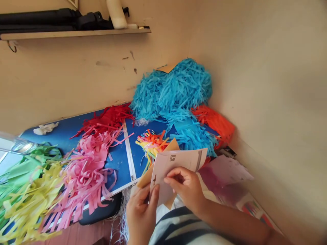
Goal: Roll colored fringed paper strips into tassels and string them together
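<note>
My left hand (pixel 143 212) is closed on the left edge of a flat white printed packet (pixel 163 170), its thumb on the front. The packet has a small dark logo, a slot near its left side and print along its right edge. Tan card (pixel 146 177) sticks out behind it. Against the packet's face, my right hand (pixel 187 187) has thumb and forefinger pinched; what lies between them, if anything, is too small to make out. Just beyond the packet is a multicoloured bunch of paper strips (pixel 152 141).
Fringed paper lies over the blue table (pixel 119 166): pink (pixel 90 156), red (pixel 108 117), yellow (pixel 35 197), green (pixel 28 166), blue (pixel 176 88) and orange (pixel 217 124). A clear cup (pixel 22 146) stands at the left. A shelf (pixel 76 34) hangs above; walls close off the back and right.
</note>
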A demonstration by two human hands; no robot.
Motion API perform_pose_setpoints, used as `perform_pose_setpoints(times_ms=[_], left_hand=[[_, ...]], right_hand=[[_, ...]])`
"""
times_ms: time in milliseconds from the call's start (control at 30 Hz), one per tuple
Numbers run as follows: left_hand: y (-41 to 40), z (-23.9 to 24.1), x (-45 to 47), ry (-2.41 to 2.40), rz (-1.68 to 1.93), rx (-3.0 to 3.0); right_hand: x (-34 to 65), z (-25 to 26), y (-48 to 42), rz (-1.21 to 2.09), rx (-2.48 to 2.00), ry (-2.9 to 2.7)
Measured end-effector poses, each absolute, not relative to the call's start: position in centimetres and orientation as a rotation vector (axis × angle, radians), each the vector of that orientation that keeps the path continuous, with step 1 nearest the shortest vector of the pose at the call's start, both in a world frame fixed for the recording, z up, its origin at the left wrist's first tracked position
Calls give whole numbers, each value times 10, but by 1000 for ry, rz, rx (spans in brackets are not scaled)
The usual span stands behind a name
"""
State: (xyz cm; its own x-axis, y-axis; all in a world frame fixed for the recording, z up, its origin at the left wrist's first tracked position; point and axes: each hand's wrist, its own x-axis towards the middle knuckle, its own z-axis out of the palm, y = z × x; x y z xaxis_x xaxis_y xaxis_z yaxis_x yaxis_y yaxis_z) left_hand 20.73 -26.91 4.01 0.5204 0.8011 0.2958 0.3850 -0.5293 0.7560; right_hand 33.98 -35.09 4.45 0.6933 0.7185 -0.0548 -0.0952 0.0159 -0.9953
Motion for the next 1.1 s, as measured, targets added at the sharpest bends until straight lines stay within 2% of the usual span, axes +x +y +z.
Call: perform_pose_setpoints(times_ms=[667,833,1100], left_hand=[[-281,45,204,900,949,2320],[-283,47,197,890,910,2327],[-283,58,198,834,848,2297]], right_hand=[[336,43,-352,514,-1527,-638],[357,37,-362,293,-1772,-646],[371,52,-370,-46,-1869,-799]])
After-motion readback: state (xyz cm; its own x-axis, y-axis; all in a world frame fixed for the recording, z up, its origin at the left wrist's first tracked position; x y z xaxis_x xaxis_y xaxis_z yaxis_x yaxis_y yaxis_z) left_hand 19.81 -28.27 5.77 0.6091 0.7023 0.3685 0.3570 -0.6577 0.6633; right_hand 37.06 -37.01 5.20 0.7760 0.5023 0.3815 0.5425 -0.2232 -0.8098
